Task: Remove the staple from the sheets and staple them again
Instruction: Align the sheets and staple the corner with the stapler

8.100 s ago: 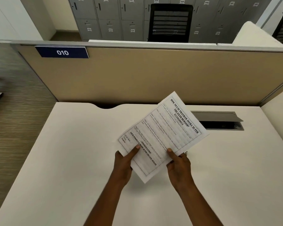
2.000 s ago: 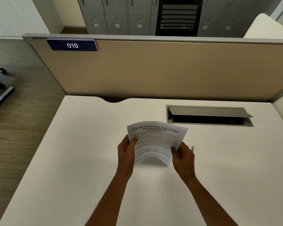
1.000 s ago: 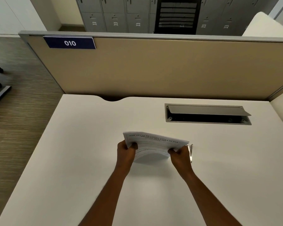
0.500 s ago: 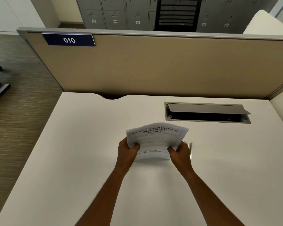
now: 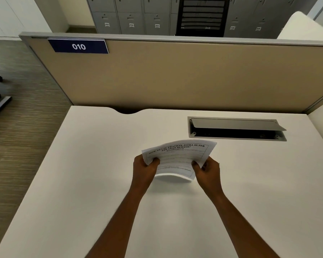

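A blue sign on the tan divider wall says "010" in white. The top of the sheets reads "HOW TO USE PRATHAM ASTRA AS PER THE EXAM DEMAND?" with "ECONOMICS" under it. The smaller print below is too blurry to read. Little tags on the grey lockers show "034" and "035".

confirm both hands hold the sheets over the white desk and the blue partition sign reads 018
Only the number is wrong: the head view shows the blue partition sign reads 010. The left hand and right hand do hold the sheets over the white desk.
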`<state>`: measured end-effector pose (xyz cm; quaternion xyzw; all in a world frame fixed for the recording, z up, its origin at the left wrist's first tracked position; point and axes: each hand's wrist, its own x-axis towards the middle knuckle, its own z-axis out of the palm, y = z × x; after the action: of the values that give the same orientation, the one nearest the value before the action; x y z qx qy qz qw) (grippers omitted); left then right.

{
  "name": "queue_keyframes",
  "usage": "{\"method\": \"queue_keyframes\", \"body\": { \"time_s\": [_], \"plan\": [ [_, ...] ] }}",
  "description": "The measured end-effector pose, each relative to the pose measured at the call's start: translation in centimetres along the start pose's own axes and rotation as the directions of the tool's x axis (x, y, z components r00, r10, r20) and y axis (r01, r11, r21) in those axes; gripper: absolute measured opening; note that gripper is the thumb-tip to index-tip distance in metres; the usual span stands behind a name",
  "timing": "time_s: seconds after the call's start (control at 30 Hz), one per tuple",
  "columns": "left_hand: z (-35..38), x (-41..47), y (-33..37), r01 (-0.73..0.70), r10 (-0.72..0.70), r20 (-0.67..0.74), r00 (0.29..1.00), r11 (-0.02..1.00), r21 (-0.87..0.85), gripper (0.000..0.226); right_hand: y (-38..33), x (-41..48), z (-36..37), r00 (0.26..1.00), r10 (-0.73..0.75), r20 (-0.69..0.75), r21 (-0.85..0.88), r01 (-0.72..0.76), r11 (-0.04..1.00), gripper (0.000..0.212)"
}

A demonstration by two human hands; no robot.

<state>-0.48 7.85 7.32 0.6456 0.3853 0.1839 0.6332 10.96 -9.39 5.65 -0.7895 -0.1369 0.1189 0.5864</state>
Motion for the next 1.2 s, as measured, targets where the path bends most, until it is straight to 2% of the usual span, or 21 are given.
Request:
{"method": "queue_keyframes", "body": {
  "time_s": [0.2, 0.53, 0.77, 0.9, 1.1, 1.2],
  "plan": [
    [-0.2, 0.2, -1.5, 0.03, -0.03, 0.005, 1.0, 1.0, -0.006, 0.029, 0.6, -0.3, 0.2, 0.998, 0.053, 0.017, 0.027, -0.053, 0.998, 0.025],
    [0.1, -0.2, -0.5, 0.087, -0.085, 0.041, 0.995, 0.996, -0.024, 0.025, 0.4, 0.0, 0.6, 0.995, 0.086, 0.054, 0.106, -0.091, 0.99, 0.029],
    [0.5, -0.2, 0.1, 0.076, -0.076, 0.007, 0.997, 0.995, -0.066, 0.025, -0.2, 0.1, 0.5, 0.998, 0.054, 0.017, 0.133, -0.055, 0.99, 0.024],
    [0.7, -0.2, 0.1, 0.07, -0.069, 0.019, 0.997, 0.995, -0.074, 0.025, 0.2, 0.1, 0.6, 0.999, 0.053, 0.008, 0.137, -0.054, 0.989, 0.024],
    [0.7, -0.5, -0.9, 0.142, -0.139, 0.039, 0.99, 0.986, -0.085, 0.02, 1.5, -0.3, 1.0, 0.998, 0.065, 0.018, 0.082, -0.066, 0.994, 0.027],
    [0.1, -0.4, -0.7, 0.102, -0.097, 0.073, 0.993, 0.992, -0.069, 0.015, 1.1, -0.5, 0.7, 0.999, 0.038, 0.021, 0.082, -0.04, 0.996, 0.025]
  ]
}}
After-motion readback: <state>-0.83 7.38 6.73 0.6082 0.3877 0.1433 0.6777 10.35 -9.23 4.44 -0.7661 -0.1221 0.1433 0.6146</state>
